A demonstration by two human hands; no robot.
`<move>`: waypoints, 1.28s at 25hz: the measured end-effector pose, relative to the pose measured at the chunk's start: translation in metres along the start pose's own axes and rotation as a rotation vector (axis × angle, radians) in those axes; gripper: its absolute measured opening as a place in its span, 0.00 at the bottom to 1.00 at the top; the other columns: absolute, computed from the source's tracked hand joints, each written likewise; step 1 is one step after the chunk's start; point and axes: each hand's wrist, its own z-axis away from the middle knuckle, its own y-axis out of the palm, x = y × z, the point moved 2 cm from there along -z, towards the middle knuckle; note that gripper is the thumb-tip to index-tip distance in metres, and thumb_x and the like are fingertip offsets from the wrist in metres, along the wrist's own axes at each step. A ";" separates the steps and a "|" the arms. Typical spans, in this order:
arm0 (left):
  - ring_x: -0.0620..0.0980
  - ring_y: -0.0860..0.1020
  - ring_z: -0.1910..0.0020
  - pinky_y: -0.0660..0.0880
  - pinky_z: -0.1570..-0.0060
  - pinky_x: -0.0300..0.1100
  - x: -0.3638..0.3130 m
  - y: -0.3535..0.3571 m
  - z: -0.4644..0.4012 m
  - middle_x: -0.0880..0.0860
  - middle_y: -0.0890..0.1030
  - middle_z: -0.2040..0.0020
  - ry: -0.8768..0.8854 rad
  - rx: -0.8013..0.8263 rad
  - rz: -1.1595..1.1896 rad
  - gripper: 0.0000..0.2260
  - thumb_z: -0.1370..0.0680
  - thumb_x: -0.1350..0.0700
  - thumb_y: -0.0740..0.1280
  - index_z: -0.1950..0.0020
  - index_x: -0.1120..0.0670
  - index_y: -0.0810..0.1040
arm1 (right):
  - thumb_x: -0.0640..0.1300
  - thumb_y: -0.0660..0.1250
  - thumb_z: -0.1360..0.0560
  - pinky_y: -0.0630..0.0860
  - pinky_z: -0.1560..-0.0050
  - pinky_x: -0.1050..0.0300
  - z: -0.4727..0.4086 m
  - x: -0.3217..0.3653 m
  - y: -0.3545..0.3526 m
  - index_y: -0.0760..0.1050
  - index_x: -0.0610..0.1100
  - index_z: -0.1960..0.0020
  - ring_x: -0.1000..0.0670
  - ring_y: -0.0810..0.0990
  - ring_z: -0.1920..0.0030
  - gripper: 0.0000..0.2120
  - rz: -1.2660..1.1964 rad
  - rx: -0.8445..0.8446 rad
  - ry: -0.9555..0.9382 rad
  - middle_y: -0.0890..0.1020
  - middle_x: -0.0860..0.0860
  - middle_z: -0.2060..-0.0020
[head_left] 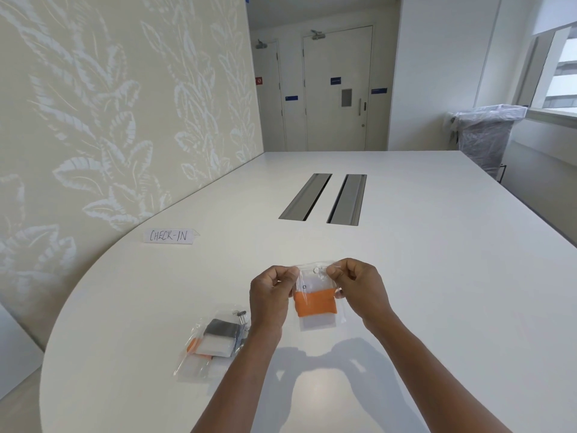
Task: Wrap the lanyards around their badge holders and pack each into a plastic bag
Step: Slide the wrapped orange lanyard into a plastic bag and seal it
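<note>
1. Far left there's a pale wall panel with a leafy pattern [109,120], and the big white rounded table [437,276] runs right up against it.
2. On the table near that wall sits a small white paper strip with "CHECK-IN" handwritten on it [169,236].
3. Closer to the person, on the table's left part, is a little pile of clear plastic bags already packed [215,342]. The top one shows a dark grey lanyard wound round a white badge holder with a metal clip poking up; a bit of orange peeks out from the one under it.
4. The left hand [270,295] is just beside that pile but up off the table, fingers curled, thumb and fingers pinching the top left corner of a clear plastic zip bag [318,321].
5. That bag hangs between the two hands, above the table. Inside it: an orange lanyard wrapped around a clear badge holder [315,303], the orange band sitting across the middle.
6. The right hand [359,289] mirrors the left, fingers curled and pinching the bag's top right corner.
7. Further back, mid-table, are two grey metal cable slots [324,198] side by side.
8. Way off right, by the window, stands a bin covered in clear plastic [487,135].
</note>
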 end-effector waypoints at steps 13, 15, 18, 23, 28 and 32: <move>0.46 0.75 0.75 0.71 0.75 0.37 0.011 -0.066 0.028 0.52 0.82 0.69 -0.204 0.030 -0.250 0.03 0.24 0.54 0.74 0.55 0.53 0.84 | 0.44 0.71 0.22 0.82 0.64 0.54 0.029 -0.020 0.054 0.78 0.40 0.49 0.49 0.84 0.69 0.07 -0.229 0.127 0.268 0.83 0.48 0.64; 0.46 0.76 0.73 0.71 0.74 0.35 0.010 -0.085 0.028 0.50 0.84 0.67 -0.218 -0.035 -0.305 0.05 0.25 0.52 0.76 0.56 0.52 0.85 | 0.43 0.72 0.23 0.83 0.63 0.54 0.040 -0.025 0.074 0.76 0.43 0.45 0.49 0.84 0.68 0.10 -0.199 0.181 0.311 0.82 0.46 0.60; 0.48 0.80 0.65 0.74 0.69 0.37 0.009 -0.110 0.026 0.50 0.85 0.62 -0.228 -0.081 -0.386 0.05 0.26 0.51 0.76 0.56 0.51 0.85 | 0.42 0.75 0.26 0.84 0.56 0.49 0.050 -0.029 0.103 0.73 0.47 0.41 0.47 0.85 0.62 0.17 -0.124 0.233 0.317 0.81 0.43 0.53; 0.47 0.82 0.66 0.80 0.62 0.43 0.011 -0.150 0.021 0.46 0.84 0.66 -0.240 -0.028 -0.458 0.04 0.23 0.54 0.72 0.58 0.48 0.85 | 0.40 0.75 0.27 0.82 0.49 0.45 0.048 -0.031 0.134 0.72 0.49 0.39 0.46 0.83 0.60 0.20 -0.046 0.217 0.326 0.82 0.44 0.53; 0.50 0.78 0.42 0.72 0.46 0.43 0.028 -0.185 0.013 0.46 0.80 0.44 -0.221 -0.099 -0.812 0.15 0.24 0.46 0.71 0.39 0.47 0.79 | 0.41 0.71 0.25 0.74 0.64 0.59 0.049 -0.041 0.136 0.71 0.49 0.35 0.49 0.82 0.61 0.21 0.078 0.156 0.367 0.83 0.47 0.54; 0.49 0.80 0.46 0.74 0.48 0.43 0.035 -0.183 0.006 0.44 0.81 0.50 -0.218 0.002 -0.925 0.17 0.26 0.38 0.70 0.42 0.45 0.79 | 0.42 0.71 0.25 0.73 0.67 0.61 0.053 -0.042 0.131 0.71 0.52 0.36 0.50 0.82 0.62 0.20 0.127 0.056 0.389 0.83 0.50 0.55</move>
